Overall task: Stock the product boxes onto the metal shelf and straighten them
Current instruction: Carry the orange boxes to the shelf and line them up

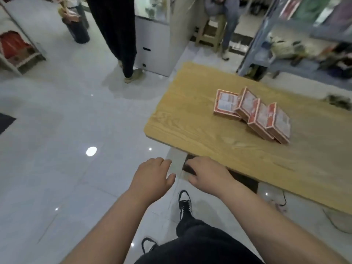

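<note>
Several red and white product boxes [253, 115] lie toppled in a leaning row on a wooden table [190, 119]. A grey metal shelf [266, 54] stands behind the table at the top right, blurred. My left hand [152, 176] and my right hand [207, 174] hover side by side over the floor, just short of the table's near corner. Both hold nothing, with fingers loosely curled and apart. The boxes are well beyond both hands, to the upper right.
A person in dark trousers [118, 31] stands on the tiled floor ahead, beside a white counter [158, 44]. Another person sits on a wooden stool [211, 31] farther back. A white rack [17, 52] stands at the left. Cables [335, 221] lie under the table.
</note>
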The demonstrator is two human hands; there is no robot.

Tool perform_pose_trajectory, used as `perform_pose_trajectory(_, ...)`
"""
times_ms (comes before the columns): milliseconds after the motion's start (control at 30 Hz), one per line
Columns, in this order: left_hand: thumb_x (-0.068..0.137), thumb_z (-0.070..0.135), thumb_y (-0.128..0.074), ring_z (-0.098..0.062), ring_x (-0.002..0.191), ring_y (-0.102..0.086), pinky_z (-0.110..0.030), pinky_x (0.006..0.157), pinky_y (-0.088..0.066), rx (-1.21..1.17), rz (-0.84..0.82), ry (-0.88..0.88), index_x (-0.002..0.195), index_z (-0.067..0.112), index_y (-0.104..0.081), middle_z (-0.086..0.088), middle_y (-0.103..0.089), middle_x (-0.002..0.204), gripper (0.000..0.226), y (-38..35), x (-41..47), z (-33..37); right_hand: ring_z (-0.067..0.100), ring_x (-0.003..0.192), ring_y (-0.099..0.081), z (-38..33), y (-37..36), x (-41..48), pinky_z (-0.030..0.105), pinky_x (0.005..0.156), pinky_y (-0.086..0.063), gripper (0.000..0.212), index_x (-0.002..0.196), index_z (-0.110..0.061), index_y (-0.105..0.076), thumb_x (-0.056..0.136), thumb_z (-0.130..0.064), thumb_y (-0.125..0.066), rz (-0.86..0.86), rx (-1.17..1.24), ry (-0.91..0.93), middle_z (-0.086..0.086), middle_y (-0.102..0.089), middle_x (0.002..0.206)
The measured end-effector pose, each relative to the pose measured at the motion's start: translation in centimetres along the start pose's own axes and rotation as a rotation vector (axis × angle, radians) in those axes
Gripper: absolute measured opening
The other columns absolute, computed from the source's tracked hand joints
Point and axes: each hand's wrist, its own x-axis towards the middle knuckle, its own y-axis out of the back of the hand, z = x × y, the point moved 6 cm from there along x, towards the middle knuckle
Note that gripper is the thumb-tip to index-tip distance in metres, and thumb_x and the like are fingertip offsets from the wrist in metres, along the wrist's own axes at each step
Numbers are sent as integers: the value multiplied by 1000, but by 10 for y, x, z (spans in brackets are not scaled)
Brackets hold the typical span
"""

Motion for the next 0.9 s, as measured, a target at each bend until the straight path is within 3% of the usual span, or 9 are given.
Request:
perform_pose_trajectory(167,85,57,-24,-26,99,-61,-39,77,-53,20,-19,-210,127,18,-61,-4,-67,112,69,-15,25,79,26,125,-51,67,-16,-69,45,97,-50,46,140,-20,-52,96,-32,-51,38,114,-244,4,-57,135)
perform_pose_trajectory(367,82,60,-17,-24,103,-60,-36,80,-51,101,-39,-336,125,19,-61,-1,-66,116,74,-18,64,156,23,123,-53,148,-21,-106,40,93,-51,44,139,-22,-54,98,-37,-50,148,250,-380,0,-57,134)
perform_pose_trajectory(567,99,46,-47,-23,114,-57,-36,87,-50,79,-20,-290,136,21,-54,0,-61,128,46,-18,127,206,25,126,-50,236,-1,-94,38,94,-49,46,143,-21,-51,100,-38,-49,144,259,-338,2,-55,138)
perform_pose_trajectory(900,97,43,-53,-18,117,-57,-36,89,-50,-112,-99,-43,138,24,-52,2,-59,130,46,-42,204,265,28,131,-47,366,20,-62,43,102,-48,51,142,-19,-50,95,-39,-53,108,280,-348,6,-51,140)
